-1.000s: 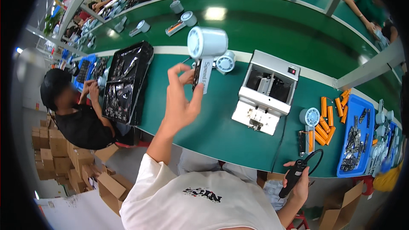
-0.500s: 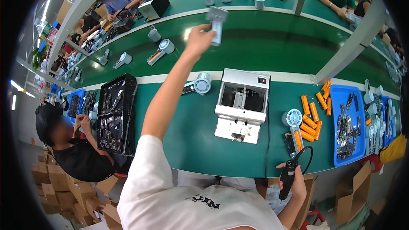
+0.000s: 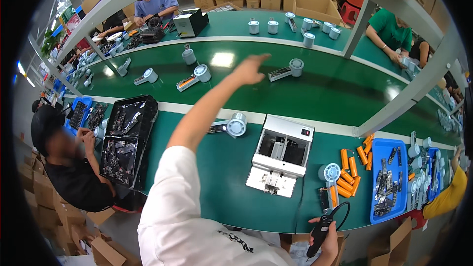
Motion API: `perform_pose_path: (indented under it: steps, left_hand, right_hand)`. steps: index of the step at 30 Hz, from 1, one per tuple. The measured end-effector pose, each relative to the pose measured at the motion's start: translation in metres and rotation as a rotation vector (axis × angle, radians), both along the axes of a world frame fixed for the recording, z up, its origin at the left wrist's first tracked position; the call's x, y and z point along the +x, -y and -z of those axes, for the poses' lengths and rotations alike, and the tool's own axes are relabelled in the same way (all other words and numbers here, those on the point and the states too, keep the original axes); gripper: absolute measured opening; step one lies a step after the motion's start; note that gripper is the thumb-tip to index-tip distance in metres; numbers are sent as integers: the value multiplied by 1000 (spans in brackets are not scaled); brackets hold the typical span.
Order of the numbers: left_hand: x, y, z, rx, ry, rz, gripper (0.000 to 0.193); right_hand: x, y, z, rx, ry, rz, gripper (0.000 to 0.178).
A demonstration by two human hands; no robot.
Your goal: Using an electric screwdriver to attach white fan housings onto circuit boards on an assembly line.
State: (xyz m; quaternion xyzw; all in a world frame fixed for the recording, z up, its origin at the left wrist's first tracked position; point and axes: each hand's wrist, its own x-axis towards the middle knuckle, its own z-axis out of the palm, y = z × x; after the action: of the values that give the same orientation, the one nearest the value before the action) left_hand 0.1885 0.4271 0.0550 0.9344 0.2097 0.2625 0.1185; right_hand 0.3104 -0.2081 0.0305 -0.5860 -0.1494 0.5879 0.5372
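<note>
My left hand (image 3: 250,70) stretches over the green belt with its fingers extended and nothing in them. Just right of its fingertips lies a light-blue handheld fan (image 3: 295,67), its handle toward the hand. At the bench's front edge my right hand (image 3: 329,246) is closed around a black corded electric screwdriver (image 3: 321,230), whose cable loops up from its top. Above that hand, another fan (image 3: 329,172) rests on the bench with its handle opened, an orange battery cell inside. A third fan (image 3: 236,124) lies beneath my left forearm, near the belt's edge.
A white-grey box-shaped machine (image 3: 308,144) with an open top stands mid-bench. Orange battery cells (image 3: 346,185) lie beside a blue tray (image 3: 374,216) of small parts. At left are a black tray (image 3: 152,118) and a seated co-worker (image 3: 74,182). A metal post (image 3: 409,88) rises at right.
My left hand has let go of the fan, which now lies on the belt. The whole view has shifted, with the bench sitting lower. My right hand keeps hold of the screwdriver.
</note>
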Motion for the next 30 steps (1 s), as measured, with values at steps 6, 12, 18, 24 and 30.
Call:
perform_pose_path:
  steps: [6, 12, 18, 24, 30]
  left_hand:
    - [-183, -54, -17, 86, -705, -706, 83]
    - [-200, -40, -2, -85, -593, -559, 22]
    - [-227, 98, -97, 73, -432, -498, 19]
    - [-221, 325, -98, -335, 64, -471, 19]
    - [-189, 427, -23, -349, 121, -594, 19]
  right_hand:
    - [11, -5, -13, -18, -4, -40, 83]
    - [2, -3, -21, -6, 8, 85, 73]
    - [-6, -9, -19, 26, -17, 121, 68]
    - [-13, -7, -18, 8, 26, 98, 70]
    - [-14, -15, -13, -7, 89, 79, 82]
